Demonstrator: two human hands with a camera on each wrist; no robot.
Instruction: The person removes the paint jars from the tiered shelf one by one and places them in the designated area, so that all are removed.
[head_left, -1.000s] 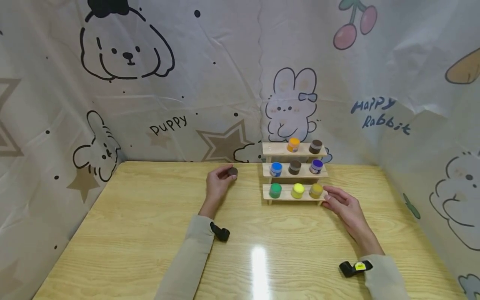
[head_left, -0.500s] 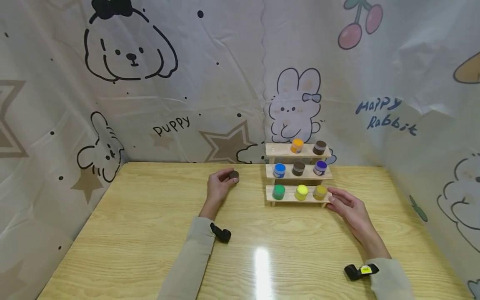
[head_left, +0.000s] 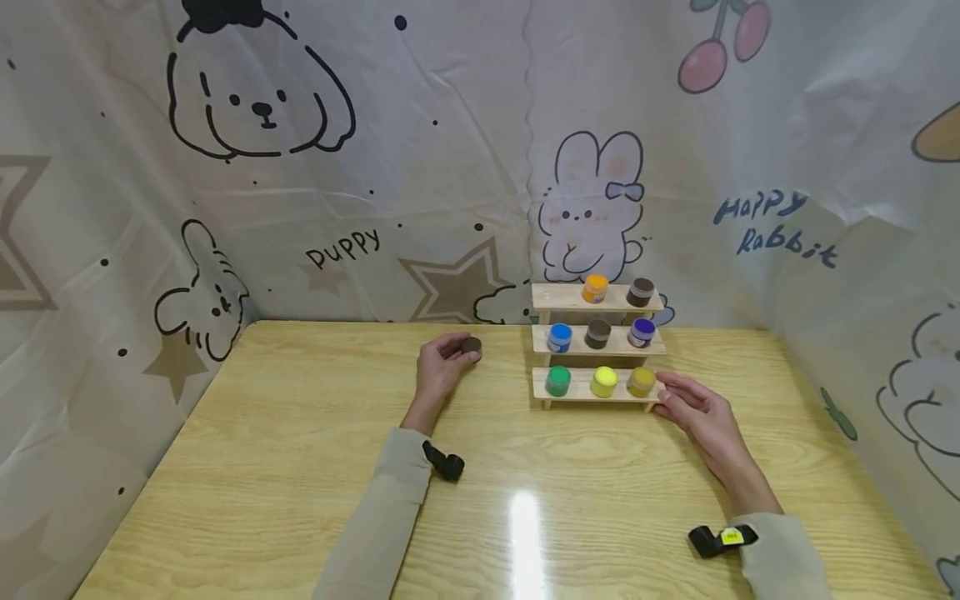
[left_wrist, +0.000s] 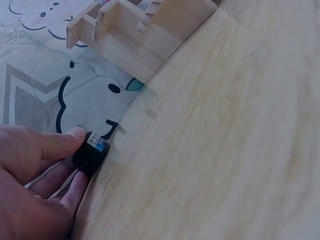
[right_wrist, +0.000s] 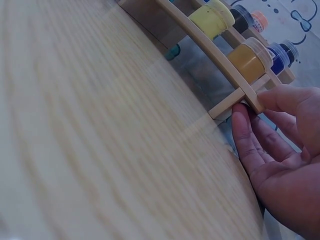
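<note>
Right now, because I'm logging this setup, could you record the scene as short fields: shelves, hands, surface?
Top shelf: orange jar, dark brown jar; left end bare
Middle shelf: blue jar, brown jar, purple jar
Bottom shelf: green jar, yellow jar, ochre jar
Left hand: pinches a dark jar, left of the rack
Right hand: grips the rack's right end at the bottom shelf
Surface: wood-grain table

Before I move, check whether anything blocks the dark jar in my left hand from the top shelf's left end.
Nothing visible stands in the way: only tabletop lies between the dark jar, pinched in the left hand, and the wooden rack. The orange jar stands near the middle of the top shelf, right of that end.
</note>
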